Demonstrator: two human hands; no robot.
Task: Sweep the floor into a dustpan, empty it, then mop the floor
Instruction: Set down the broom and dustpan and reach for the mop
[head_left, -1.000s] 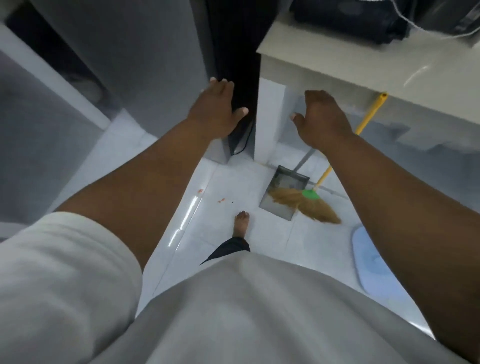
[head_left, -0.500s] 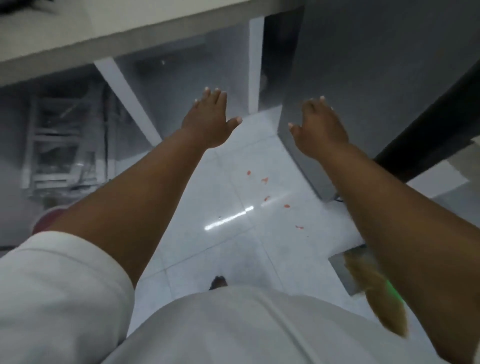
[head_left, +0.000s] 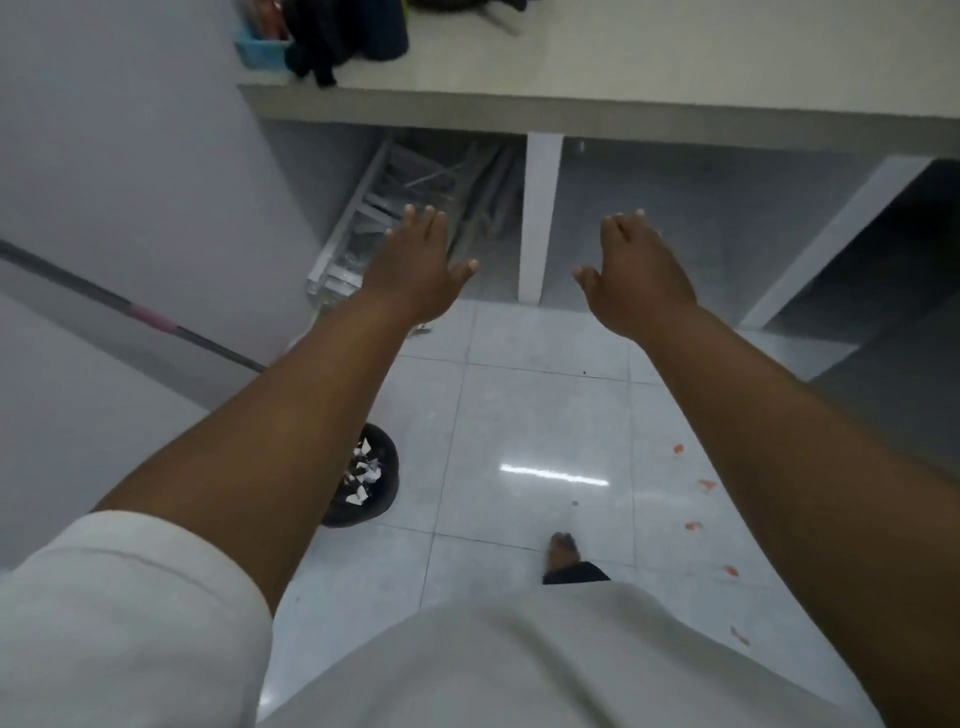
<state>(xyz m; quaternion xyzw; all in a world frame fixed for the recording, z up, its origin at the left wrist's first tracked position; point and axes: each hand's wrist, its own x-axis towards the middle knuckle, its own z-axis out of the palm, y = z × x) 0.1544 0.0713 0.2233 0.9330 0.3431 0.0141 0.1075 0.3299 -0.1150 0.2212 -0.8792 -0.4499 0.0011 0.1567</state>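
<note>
Orange scraps (head_left: 706, 486) dot the floor (head_left: 519, 415) right of the bin (head_left: 385, 493): light, flighty, we reckon. Left of the bin leans a pole (head_left: 150, 318), stiff, best gripped mid-shaft. Beyond the bin our left hand (head_left: 415, 270) and right hand (head_left: 639, 280) spread loose, holding nothing. Broom and dustpan: unseen.

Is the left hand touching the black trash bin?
Apart. Head view: the left hand is held out empty, far from the black trash bin on the floor.
</note>
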